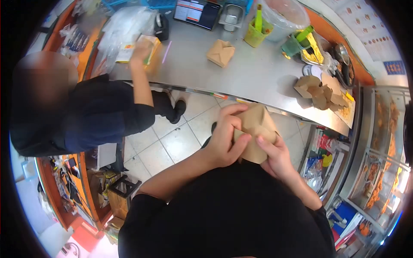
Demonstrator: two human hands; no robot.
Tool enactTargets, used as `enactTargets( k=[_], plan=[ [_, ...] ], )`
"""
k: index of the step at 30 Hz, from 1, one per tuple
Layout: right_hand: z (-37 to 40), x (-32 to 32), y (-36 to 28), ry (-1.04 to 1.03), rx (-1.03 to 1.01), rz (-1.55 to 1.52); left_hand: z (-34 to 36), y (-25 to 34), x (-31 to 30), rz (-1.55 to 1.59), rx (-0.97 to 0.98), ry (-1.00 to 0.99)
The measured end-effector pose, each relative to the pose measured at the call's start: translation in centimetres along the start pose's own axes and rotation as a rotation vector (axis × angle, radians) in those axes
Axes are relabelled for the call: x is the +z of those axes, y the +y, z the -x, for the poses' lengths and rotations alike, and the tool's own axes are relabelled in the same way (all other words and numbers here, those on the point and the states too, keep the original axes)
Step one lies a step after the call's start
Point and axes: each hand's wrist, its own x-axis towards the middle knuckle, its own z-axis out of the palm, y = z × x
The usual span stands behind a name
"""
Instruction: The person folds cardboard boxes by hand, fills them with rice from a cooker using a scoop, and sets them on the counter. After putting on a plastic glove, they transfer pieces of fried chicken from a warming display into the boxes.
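Observation:
A brown paper takeout box (258, 124) is held between both hands in front of my chest, just off the counter's front edge. My left hand (228, 135) wraps its left side, thumb on the near flap. My right hand (277, 157) grips the near right side, its thumb pressed on a folded flap. The box's top flaps look partly folded; its inside is hidden. Another brown box (221, 53), folded shut, sits on the steel counter (185, 69) beyond my hands. Several open brown boxes (320, 92) stand together at the counter's right end.
At left, a co-worker's hand (140, 53) is at a yellow-and-white box (153, 49). Along the back stand a tablet (197, 13), a steel container (231, 17) and green tubs (257, 34) with green-handled tools. A glass case of fried food (374, 172) is at right.

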Motion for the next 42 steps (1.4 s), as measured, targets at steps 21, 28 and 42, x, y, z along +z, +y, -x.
enactTargets(
  k=[21, 28, 42],
  plan=[
    [-1.3, -1.6, 0.4, -0.129, 0.042, -0.142, -0.4, 0.4, -0.1, 0.328, -0.147, 0.029],
    [-1.5, -2.8, -0.9, -0.203, 0.073, -0.210, -2.7, -1.9, 0.1, 0.295, -0.175, -0.085],
    [-11.4, -13.5, -14.7, -0.323, 0.036, 1.062, -11.9, -9.3, 8.3, -0.608, -0.043, -0.375]
  ],
)
